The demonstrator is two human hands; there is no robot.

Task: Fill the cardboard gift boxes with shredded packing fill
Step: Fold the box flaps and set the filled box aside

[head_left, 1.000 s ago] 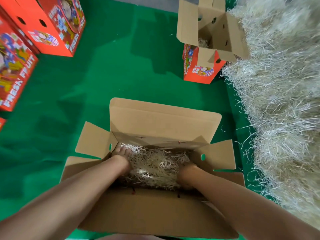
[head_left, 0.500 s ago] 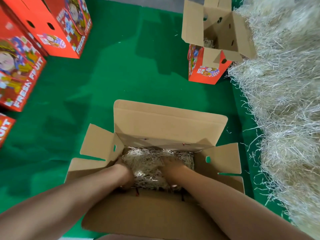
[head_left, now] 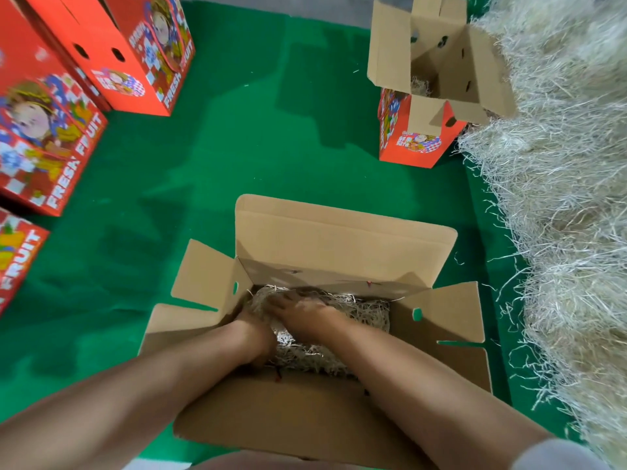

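Cardboard, brown and unprinted on its inner faces, makes up the near open box (head_left: 339,239), which stands on the green mat (head_left: 271,137) with all four flaps spread outward. The far flap stands tall, the two side flaps angle out left and right, and the near flap lies flat under both forearms. Pale shredded fill (head_left: 364,317) covers the bottom of this box from wall to wall, lying low, well under the rim.

Both hands are down inside it, towards its left end. The right grip (head_left: 305,317) lies flat on the fill, fingers stretched out and spread towards the far left corner, holding nothing. The left grip (head_left: 252,330) is bent at the wrist against the left wall, its fingers buried in the shreds, so I cannot tell whether it is wide or closed.

At far right a second open box (head_left: 417,147), red and printed outside, stands with its flaps up; a small tuft of fill (head_left: 420,85) shows at its bottom. It touches the big pile of fill (head_left: 559,205) that runs down the right edge, loose strands trailing onto the mat.

On the left, well apart, are three closed red boxes marked FRESH FRUIT: one far (head_left: 142,56), one in the middle (head_left: 47,140), one near and cut off by the edge (head_left: 17,256).
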